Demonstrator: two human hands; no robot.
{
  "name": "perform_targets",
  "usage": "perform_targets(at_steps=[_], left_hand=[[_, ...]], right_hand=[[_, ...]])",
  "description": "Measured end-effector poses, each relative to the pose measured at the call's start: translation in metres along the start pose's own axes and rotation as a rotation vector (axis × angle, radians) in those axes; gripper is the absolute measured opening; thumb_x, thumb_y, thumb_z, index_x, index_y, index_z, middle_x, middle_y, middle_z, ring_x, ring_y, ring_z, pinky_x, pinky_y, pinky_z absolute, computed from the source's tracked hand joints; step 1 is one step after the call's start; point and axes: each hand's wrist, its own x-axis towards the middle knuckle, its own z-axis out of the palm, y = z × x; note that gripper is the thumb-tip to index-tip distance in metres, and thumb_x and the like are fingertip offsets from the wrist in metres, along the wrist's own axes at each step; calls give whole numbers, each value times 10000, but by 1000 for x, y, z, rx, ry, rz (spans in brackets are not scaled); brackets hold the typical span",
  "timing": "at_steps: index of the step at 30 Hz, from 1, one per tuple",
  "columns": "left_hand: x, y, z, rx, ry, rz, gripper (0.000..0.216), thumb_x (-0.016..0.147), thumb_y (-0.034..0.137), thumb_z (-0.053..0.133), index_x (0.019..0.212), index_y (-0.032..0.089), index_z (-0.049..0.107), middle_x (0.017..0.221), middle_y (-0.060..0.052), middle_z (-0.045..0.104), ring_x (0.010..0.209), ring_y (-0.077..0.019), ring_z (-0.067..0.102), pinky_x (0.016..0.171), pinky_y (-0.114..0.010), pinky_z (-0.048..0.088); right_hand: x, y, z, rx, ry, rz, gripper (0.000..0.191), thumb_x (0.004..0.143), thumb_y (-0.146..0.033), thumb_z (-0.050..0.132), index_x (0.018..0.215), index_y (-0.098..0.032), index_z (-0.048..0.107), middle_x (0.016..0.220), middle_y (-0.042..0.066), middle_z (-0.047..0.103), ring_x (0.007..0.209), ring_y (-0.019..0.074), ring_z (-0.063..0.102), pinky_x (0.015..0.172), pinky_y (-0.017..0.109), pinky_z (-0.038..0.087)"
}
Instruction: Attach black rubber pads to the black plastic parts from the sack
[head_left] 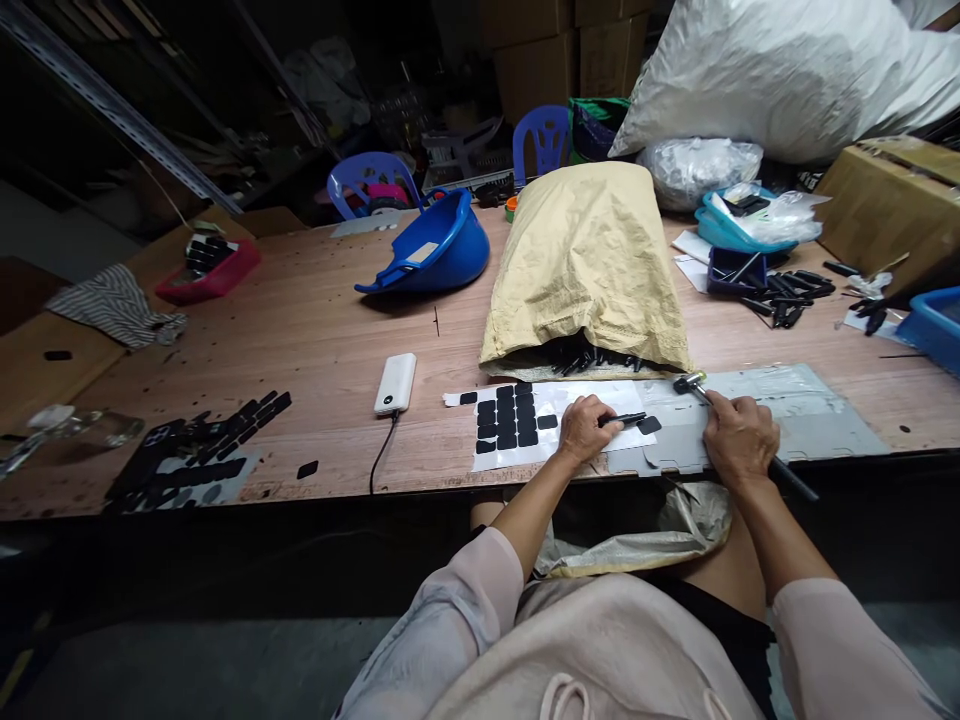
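My left hand (583,428) is closed on a slim black pen-like piece (624,418), which points right over the white sheet (592,393). Rows of black rounded patches (507,416) lie on that sheet, left of the hand. Just right of the piece is a single dark patch (651,426). My right hand (741,436) grips a small hammer (690,382) by its dark handle, with the metal head toward the far side. Under the right hand lies a grey flat board (814,415). A yellow sack (589,260) lies beyond, its mouth toward me, with black pieces inside.
A white power bank (395,384) with a cable is on the table. Beyond it lies a blue basin (435,245). Black pieces (787,295) and a dark blue box (735,272) are at the right. An open sack (637,545) rests on my lap below the table edge.
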Motion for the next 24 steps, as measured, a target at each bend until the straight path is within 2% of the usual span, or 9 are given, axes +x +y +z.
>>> perform_targets(at_steps=[5,12,17,24], left_hand=[[-1,0,-1,3,7,4,60,844,224,801,901,239,810,976,-24,752,1022,-241,667,973,-396,531],[-3,0,-1,21,13,22,106,801,196,819,900,230,798,985,-33,749,1015,-248,663,958,-401,540],[-3,-3,0,37,13,41,160,766,181,824,914,237,806,967,-33,735,1009,-253,653,967,-406,541],[-3,-5,1,30,11,40,215,773,153,792,965,245,821,958,-31,745,1006,-253,652,968,-404,536]], right_hand=[[6,-11,5,4,4,44,338,1005,-252,550,1226,-218,804,967,108,592,834,194,357,733,360,190],[3,-12,6,-3,9,38,363,990,-250,550,1257,-216,793,1000,124,604,869,217,383,744,374,197],[3,-13,6,-5,5,45,384,919,-230,619,1267,-217,780,1021,132,603,903,233,407,755,372,223],[2,-16,3,-20,-4,47,368,978,-252,554,1270,-223,776,1031,130,611,893,233,419,746,370,213]])
